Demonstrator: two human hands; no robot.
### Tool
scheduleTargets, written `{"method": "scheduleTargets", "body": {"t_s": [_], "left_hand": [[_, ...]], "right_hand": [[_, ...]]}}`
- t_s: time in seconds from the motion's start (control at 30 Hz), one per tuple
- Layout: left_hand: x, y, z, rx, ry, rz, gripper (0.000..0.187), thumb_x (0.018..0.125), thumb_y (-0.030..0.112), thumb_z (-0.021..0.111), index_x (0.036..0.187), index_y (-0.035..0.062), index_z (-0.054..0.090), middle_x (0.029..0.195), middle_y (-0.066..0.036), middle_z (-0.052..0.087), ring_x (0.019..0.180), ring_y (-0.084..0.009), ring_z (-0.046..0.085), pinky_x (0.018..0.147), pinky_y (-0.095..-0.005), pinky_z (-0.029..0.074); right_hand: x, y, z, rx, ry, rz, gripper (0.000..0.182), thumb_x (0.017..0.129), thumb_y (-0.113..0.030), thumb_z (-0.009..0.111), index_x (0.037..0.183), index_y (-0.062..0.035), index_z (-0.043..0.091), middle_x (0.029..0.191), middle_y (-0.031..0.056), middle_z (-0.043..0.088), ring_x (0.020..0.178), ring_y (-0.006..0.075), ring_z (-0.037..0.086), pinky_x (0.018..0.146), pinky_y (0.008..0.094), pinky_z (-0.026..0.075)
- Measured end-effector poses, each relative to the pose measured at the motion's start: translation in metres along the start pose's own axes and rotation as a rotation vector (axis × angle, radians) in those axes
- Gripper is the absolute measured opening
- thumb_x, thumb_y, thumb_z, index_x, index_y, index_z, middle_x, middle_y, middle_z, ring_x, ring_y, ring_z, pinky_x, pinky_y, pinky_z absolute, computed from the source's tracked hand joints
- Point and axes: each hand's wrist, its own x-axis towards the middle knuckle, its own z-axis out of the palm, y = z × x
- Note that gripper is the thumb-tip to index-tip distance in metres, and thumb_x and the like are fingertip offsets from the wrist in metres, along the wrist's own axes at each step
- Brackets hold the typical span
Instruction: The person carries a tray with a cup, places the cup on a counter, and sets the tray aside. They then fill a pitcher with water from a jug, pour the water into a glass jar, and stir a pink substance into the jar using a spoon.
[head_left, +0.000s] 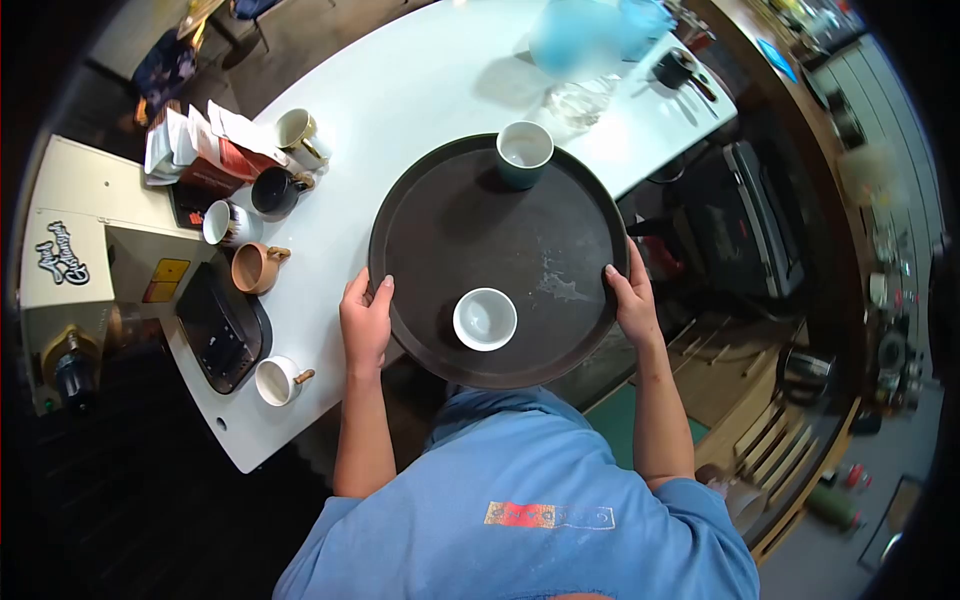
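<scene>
A round dark serving tray (450, 220) is held level in front of my body. My left hand (366, 318) grips its left rim, thumb on top. On the opposite rim, my right hand (632, 300) holds on the same way, with the fingers hidden beneath. Near the tray's front stands a small white cup (485, 319), its inside facing up. A taller cup (524, 155), pale inside with a dark teal lower part, stands at the far edge. Whitish wet-looking marks show on the tray's right side.
On the white counter (400, 90) to the left stand several mugs, among them a black mug (275, 190), a brown mug (257, 268) and a white mug (277, 381). Behind them is a red box of packets (215, 160). A cream machine (70, 250) stands far left; a kettle (806, 372) is at right.
</scene>
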Motion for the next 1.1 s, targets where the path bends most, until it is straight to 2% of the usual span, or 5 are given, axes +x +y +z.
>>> {"method": "scheduleTargets", "body": {"t_s": [0.37, 0.53, 0.73, 0.93, 1.1], "left_hand": [[0.054, 0.005, 0.009, 0.599, 0.108, 0.038, 0.029, 0.082, 0.014, 0.067, 0.105, -0.0024, 0.062, 0.082, -0.013, 0.057, 0.069, -0.0252, 0.056, 0.067, -0.035, 0.046], [0.061, 0.005, 0.023, 0.68, 0.198, 0.054, 0.037, 0.082, 0.016, 0.068, 0.113, -0.0018, 0.061, 0.088, -0.012, 0.059, 0.072, -0.0246, 0.057, 0.069, -0.0359, 0.048], [0.081, 0.022, 0.039, 0.837, 0.249, 0.042, 0.036, 0.081, 0.017, 0.069, 0.114, 0.0051, 0.063, 0.079, -0.007, 0.053, 0.07, -0.0231, 0.056, 0.067, -0.0353, 0.047], [0.104, 0.02, 0.051, 0.857, 0.36, 0.04, 0.036, 0.08, 0.02, 0.07, 0.114, 0.0088, 0.065, 0.076, -0.006, 0.05, 0.07, -0.0234, 0.055, 0.067, -0.0368, 0.047], [0.096, 0.018, 0.064, 0.89, 0.455, 0.018, 0.042, 0.082, 0.022, 0.068, 0.12, 0.0063, 0.06, 0.091, -0.011, 0.056, 0.089, -0.0275, 0.058, 0.081, -0.037, 0.048]], "right_hand": [[0.119, 0.011, 0.005, -0.453, -0.127, 0.028, 0.048, 0.097, -0.014, 0.048, 0.14, 0.0019, 0.033, 0.126, 0.0177, 0.055, 0.117, 0.0178, 0.051, 0.099, 0.029, 0.038], [0.142, -0.013, 0.014, -0.891, -0.123, 0.033, 0.052, 0.094, -0.019, 0.052, 0.139, 0.0005, 0.033, 0.105, 0.0307, 0.062, 0.101, 0.0413, 0.062, 0.085, 0.042, 0.048], [0.173, -0.017, 0.01, -1.168, -0.168, -0.029, 0.058, 0.093, -0.025, 0.054, 0.141, -0.0015, 0.03, 0.083, 0.0306, 0.063, 0.081, 0.0475, 0.061, 0.072, 0.0479, 0.048], [0.195, -0.015, 0.003, -1.236, -0.303, -0.013, 0.067, 0.093, -0.029, 0.051, 0.142, 0.0034, 0.019, 0.08, 0.0317, 0.062, 0.079, 0.0478, 0.061, 0.071, 0.0519, 0.047], [0.199, -0.024, -0.004, -1.247, -0.467, -0.015, 0.074, 0.093, -0.031, 0.051, 0.142, 0.0072, 0.012, 0.082, 0.0334, 0.062, 0.078, 0.0488, 0.061, 0.069, 0.0522, 0.048]]}}
